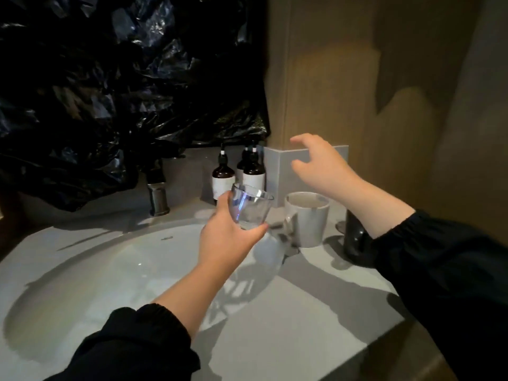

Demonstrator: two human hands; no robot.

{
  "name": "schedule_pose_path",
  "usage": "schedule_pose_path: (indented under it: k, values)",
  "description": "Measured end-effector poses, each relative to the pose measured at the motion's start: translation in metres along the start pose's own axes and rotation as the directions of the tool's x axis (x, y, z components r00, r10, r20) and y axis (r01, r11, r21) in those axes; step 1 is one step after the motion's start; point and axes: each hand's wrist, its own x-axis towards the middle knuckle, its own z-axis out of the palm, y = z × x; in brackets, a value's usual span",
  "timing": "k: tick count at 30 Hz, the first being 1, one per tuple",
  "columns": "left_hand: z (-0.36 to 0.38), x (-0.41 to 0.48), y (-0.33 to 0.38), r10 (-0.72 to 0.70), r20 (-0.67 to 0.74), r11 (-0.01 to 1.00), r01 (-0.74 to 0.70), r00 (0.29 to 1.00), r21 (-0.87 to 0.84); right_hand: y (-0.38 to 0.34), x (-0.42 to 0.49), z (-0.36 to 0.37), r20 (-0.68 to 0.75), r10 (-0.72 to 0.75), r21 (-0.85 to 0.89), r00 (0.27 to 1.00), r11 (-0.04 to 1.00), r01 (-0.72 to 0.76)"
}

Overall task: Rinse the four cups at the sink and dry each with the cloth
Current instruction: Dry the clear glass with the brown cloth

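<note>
My left hand [224,237] grips a clear glass cup [251,207] from below, holding it upright over the right edge of the white sink basin [82,276]. My right hand [319,163] hovers in the air above and behind a grey mug [308,218], fingers spread and loosely curved, holding nothing. The grey mug stands on the counter right of the basin, handle to the left. A dark cup [356,237] stands on the counter right of the mug, partly hidden by my right forearm. A second clear glass [280,243] seems to lie blurred beside the mug. No cloth is in view.
A dark metal faucet [158,193] rises at the back of the basin. Three brown pump bottles [239,174] stand at the back of the counter against a grey corner panel [277,171]. Black plastic sheeting [110,92] covers the wall above. The grey counter [288,325] ends at the front right.
</note>
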Motion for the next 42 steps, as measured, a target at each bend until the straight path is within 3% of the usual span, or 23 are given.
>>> schedule_pose_path:
  k: [2, 5, 7, 10, 13, 16, 20, 25, 30, 37, 42]
  values:
    - [0.015, -0.008, 0.013, 0.067, 0.01, 0.996, -0.066, 0.998, -0.065, 0.031, -0.015, -0.026, -0.145, 0.077, -0.008, 0.987, 0.997, -0.079]
    - [0.031, -0.019, 0.03, 0.13, 0.043, 0.987, -0.125, 0.991, -0.101, 0.086, -0.035, -0.053, -0.316, 0.285, 0.068, 0.905, 0.958, -0.278]
    - [0.041, -0.023, 0.036, 0.16, 0.073, 0.984, -0.152, 0.984, -0.097, 0.127, -0.045, -0.063, -0.305, 0.469, 0.066, 0.829, 0.878, -0.473]
    - [0.05, -0.029, 0.041, 0.204, 0.118, 0.978, -0.197, 0.972, -0.068, 0.18, -0.061, -0.063, -0.121, 0.683, 0.001, 0.72, 0.725, -0.688]
    - [0.05, -0.034, 0.041, 0.232, 0.151, 0.972, -0.226, 0.961, -0.057, 0.207, -0.074, -0.046, 0.046, 0.73, -0.138, 0.682, 0.681, -0.719]
    - [0.049, -0.035, 0.038, 0.23, 0.156, 0.973, -0.226, 0.961, -0.042, 0.21, -0.079, -0.027, 0.021, 0.721, -0.347, 0.693, 0.655, -0.671]
    - [0.047, -0.036, 0.036, 0.22, 0.154, 0.975, -0.218, 0.963, -0.032, 0.21, -0.074, -0.018, -0.006, 0.748, -0.404, 0.663, 0.605, -0.686]
    - [0.042, -0.038, 0.035, 0.218, 0.151, 0.976, -0.213, 0.964, -0.052, 0.203, -0.083, -0.017, -0.181, 0.636, -0.432, 0.75, 0.634, -0.641]
    - [0.041, -0.038, 0.035, 0.201, 0.154, 0.979, -0.196, 0.967, -0.052, 0.183, -0.084, -0.036, -0.381, 0.553, -0.423, 0.74, 0.608, -0.672]
    - [0.038, -0.034, 0.032, 0.131, 0.151, 0.988, -0.118, 0.98, -0.095, 0.111, -0.062, -0.06, -0.54, 0.137, -0.494, 0.83, 0.747, -0.445]
    - [0.017, -0.03, 0.017, 0.014, 0.161, 0.986, 0.013, 0.987, -0.166, 0.053, -0.047, -0.036, -0.481, -0.178, -0.546, 0.859, 0.827, -0.134]
